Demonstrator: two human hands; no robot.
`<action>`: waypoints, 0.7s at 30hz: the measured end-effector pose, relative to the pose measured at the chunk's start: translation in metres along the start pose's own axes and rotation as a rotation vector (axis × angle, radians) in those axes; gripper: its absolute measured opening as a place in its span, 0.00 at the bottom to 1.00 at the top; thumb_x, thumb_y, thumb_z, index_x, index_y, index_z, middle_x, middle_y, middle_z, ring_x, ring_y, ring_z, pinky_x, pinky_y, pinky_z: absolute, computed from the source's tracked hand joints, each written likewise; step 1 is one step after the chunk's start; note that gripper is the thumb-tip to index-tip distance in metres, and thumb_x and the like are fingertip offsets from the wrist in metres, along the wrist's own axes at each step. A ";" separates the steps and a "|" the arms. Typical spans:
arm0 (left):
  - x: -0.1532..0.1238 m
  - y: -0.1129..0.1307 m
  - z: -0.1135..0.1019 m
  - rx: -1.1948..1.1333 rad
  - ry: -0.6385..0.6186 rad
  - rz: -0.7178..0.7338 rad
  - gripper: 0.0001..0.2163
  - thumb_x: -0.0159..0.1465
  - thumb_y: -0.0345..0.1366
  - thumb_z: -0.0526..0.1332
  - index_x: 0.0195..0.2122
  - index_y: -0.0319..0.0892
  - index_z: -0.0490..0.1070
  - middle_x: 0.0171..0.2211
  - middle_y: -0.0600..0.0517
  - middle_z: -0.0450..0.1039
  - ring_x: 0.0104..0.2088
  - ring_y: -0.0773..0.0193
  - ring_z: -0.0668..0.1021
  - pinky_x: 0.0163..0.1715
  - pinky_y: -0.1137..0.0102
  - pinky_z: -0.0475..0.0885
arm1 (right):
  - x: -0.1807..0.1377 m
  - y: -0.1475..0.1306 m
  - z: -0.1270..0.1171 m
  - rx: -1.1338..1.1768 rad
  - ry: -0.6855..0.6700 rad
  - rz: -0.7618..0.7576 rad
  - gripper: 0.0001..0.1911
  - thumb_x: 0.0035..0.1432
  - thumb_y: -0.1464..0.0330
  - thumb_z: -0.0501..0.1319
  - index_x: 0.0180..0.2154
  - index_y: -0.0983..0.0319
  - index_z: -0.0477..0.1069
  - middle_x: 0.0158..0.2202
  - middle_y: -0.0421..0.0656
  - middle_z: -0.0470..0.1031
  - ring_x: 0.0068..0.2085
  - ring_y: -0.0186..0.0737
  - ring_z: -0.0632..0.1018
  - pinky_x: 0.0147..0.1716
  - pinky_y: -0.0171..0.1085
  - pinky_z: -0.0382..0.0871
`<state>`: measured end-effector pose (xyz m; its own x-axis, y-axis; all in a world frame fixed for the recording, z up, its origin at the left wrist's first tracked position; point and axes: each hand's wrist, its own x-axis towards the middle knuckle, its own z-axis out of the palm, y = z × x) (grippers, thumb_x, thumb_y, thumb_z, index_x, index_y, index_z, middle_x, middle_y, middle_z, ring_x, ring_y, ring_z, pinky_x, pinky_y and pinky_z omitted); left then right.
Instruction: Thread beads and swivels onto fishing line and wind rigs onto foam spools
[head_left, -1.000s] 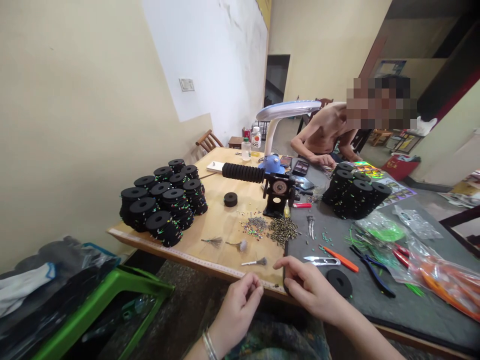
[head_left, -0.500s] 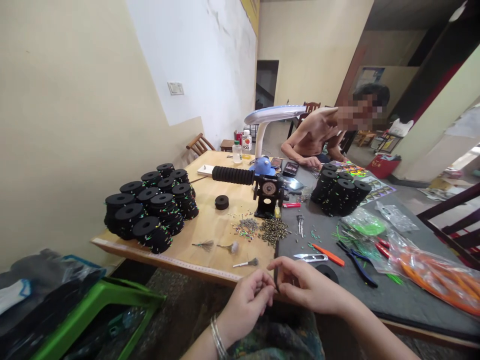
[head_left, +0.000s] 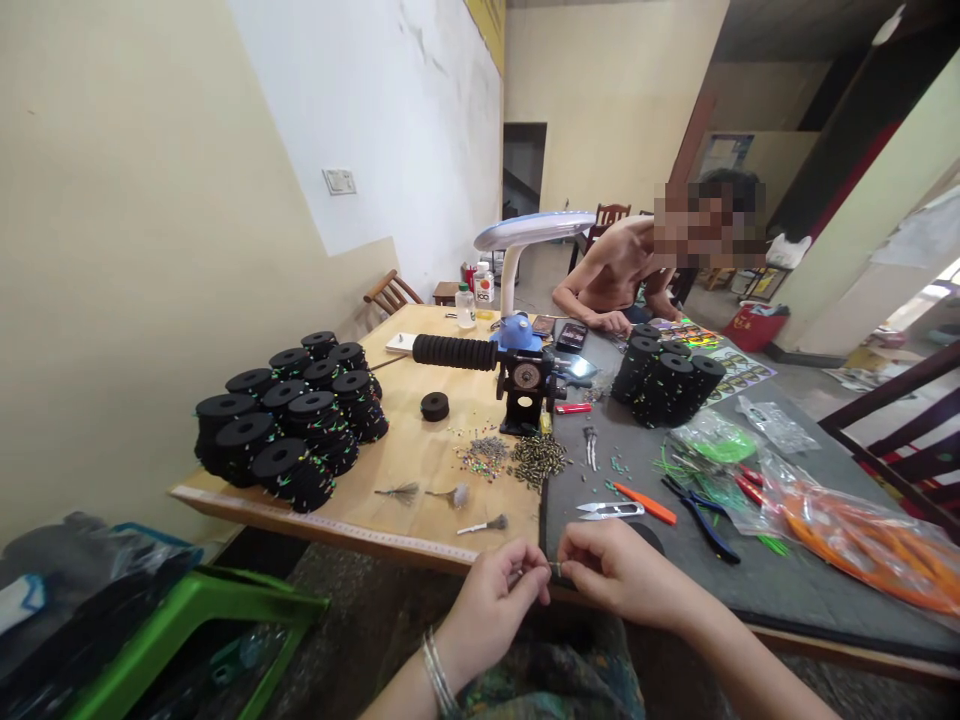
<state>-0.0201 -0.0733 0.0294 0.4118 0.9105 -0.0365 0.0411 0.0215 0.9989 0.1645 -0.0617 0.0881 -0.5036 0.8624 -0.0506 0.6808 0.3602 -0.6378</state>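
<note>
My left hand (head_left: 507, 585) and my right hand (head_left: 611, 570) meet at the table's front edge, both with fingers pinched. Between the fingertips shows a thin, pale, short piece (head_left: 555, 568), too small to name. Just beyond my right hand lie silver thread snips (head_left: 609, 510), an orange-handled tool (head_left: 646, 503) and a black foam disc (head_left: 646, 535), partly hidden by that hand. A small bundle of fine fibres with a white stem (head_left: 484, 525) lies past my left hand, with two more bundles behind it.
Stacked black foam spools (head_left: 281, 455) stand at left, more spools (head_left: 667, 375) at right. Heaps of small brass-coloured beads (head_left: 538, 460) lie by a black winding device (head_left: 525, 385). Pliers (head_left: 705, 520) and bagged orange strands (head_left: 862, 540) are at right. A person (head_left: 622, 270) sits opposite.
My right hand's fingers have closed from a looser curl into a pinch, and the thin piece now shows between both hands. The whole view has shifted slightly.
</note>
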 end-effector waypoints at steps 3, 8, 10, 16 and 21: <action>0.000 0.003 0.001 -0.029 -0.024 -0.026 0.09 0.60 0.40 0.60 0.32 0.39 0.69 0.24 0.53 0.72 0.27 0.66 0.73 0.31 0.73 0.66 | -0.003 0.000 0.000 -0.023 0.013 -0.001 0.07 0.52 0.75 0.55 0.26 0.62 0.70 0.20 0.35 0.65 0.23 0.31 0.64 0.22 0.29 0.53; 0.001 0.001 0.002 0.003 -0.011 -0.029 0.11 0.61 0.42 0.59 0.29 0.40 0.69 0.22 0.53 0.72 0.25 0.67 0.72 0.29 0.74 0.65 | -0.005 0.001 0.000 -0.055 0.010 0.005 0.07 0.50 0.76 0.55 0.25 0.62 0.70 0.19 0.35 0.66 0.22 0.31 0.64 0.22 0.29 0.53; 0.002 0.000 0.003 -0.005 -0.024 -0.028 0.10 0.61 0.42 0.59 0.30 0.40 0.69 0.22 0.53 0.72 0.25 0.67 0.72 0.29 0.74 0.65 | -0.006 0.001 -0.001 -0.064 0.007 0.001 0.08 0.50 0.76 0.55 0.26 0.62 0.71 0.19 0.35 0.66 0.22 0.31 0.64 0.22 0.29 0.53; 0.002 -0.002 0.005 0.014 -0.054 -0.064 0.10 0.62 0.41 0.58 0.28 0.40 0.70 0.20 0.55 0.71 0.17 0.72 0.64 0.20 0.76 0.58 | -0.007 0.001 -0.001 -0.068 -0.002 0.001 0.07 0.50 0.75 0.56 0.26 0.61 0.71 0.19 0.35 0.66 0.22 0.31 0.64 0.22 0.29 0.53; 0.002 -0.006 0.004 -0.015 -0.053 -0.091 0.10 0.60 0.40 0.59 0.26 0.40 0.70 0.20 0.55 0.70 0.15 0.74 0.60 0.18 0.76 0.55 | -0.009 0.005 0.001 -0.019 0.011 -0.018 0.07 0.49 0.77 0.54 0.24 0.61 0.67 0.19 0.33 0.62 0.22 0.30 0.62 0.22 0.28 0.52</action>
<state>-0.0162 -0.0736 0.0234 0.4543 0.8816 -0.1283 0.0669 0.1098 0.9917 0.1715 -0.0676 0.0849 -0.5102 0.8595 -0.0304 0.6814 0.3824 -0.6241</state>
